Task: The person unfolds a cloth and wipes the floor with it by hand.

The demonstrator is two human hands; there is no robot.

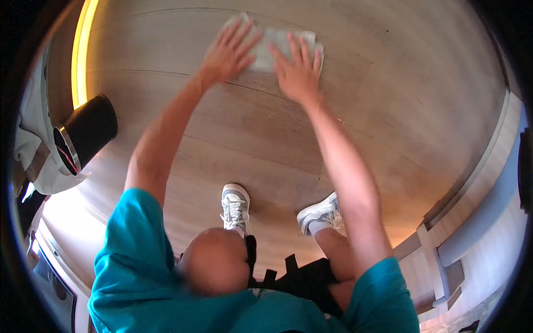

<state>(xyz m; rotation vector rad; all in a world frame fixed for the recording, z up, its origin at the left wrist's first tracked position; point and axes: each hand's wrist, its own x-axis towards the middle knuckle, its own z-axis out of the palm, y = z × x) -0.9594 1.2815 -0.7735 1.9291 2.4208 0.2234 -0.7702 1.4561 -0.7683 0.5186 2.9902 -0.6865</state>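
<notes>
A pale grey-white cloth (264, 55) lies flat on the wood-plank floor (255, 127), in the upper middle of the head view. My left hand (227, 58) rests on the left end of the cloth, open, its fingers spread. Toward the cloth's right end, my right hand (300, 72) is pressed flat with fingers apart, also open. Both arms are stretched out in front of me. The hands and cloth are slightly blurred, and part of the cloth is hidden under the fingers.
A black bin (91, 130) stands at the left, near white fabric (39, 144) and a glowing light strip (82, 55). My shoes (236, 205) are on the floor below. Furniture with a pale frame and grey-blue panel (483, 222) borders the right side.
</notes>
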